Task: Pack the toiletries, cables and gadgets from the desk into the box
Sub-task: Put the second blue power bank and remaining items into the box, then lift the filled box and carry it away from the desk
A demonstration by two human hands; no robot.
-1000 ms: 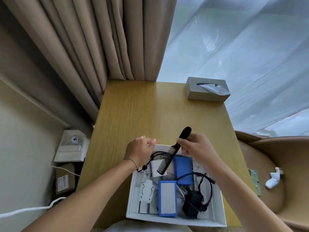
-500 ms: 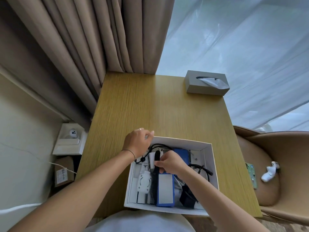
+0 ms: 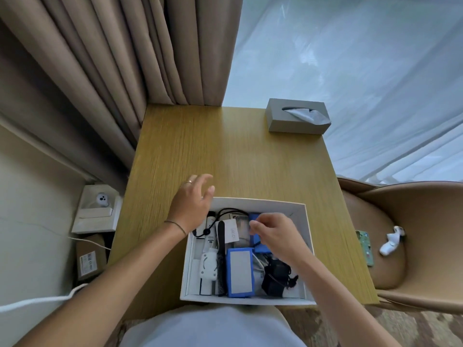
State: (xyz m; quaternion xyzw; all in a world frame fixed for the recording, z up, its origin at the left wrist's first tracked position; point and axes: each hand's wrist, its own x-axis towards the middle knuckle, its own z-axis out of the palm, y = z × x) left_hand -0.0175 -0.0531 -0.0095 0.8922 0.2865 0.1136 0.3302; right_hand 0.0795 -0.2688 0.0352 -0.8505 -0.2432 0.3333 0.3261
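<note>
hard to see: the right hand (image 3: 274,236) covers the far right part of the box (image 3: 304,249), so whatever sits under it is anyone's guess; motion blur smears both hands too
cut off: the black adapter (image 3: 274,278) is half tucked under the right wrist, and its cable tangle is too dark to trace
box: white, open, at the near edge of the tabletop (image 3: 225,151), right in front of the person
inside it: a black comb (image 3: 221,259) lies lengthwise, teeth toward the near wall, between a white gadget (image 3: 208,266) and a blue pack (image 3: 239,271) (a 2nd blue one peeks out by the right hand)
left hand (image 3: 191,204): hovering at the box's far left corner, fingers loosely spread, nothing in it, ring showing
right hand: down inside the box, fingertips bunched together over the white card (image 3: 231,232); can't tell if it's actually pinching anything
elsewhere: grey tissue box (image 3: 298,116) at the far right corner of the tabletop, well apart from the box
</note>
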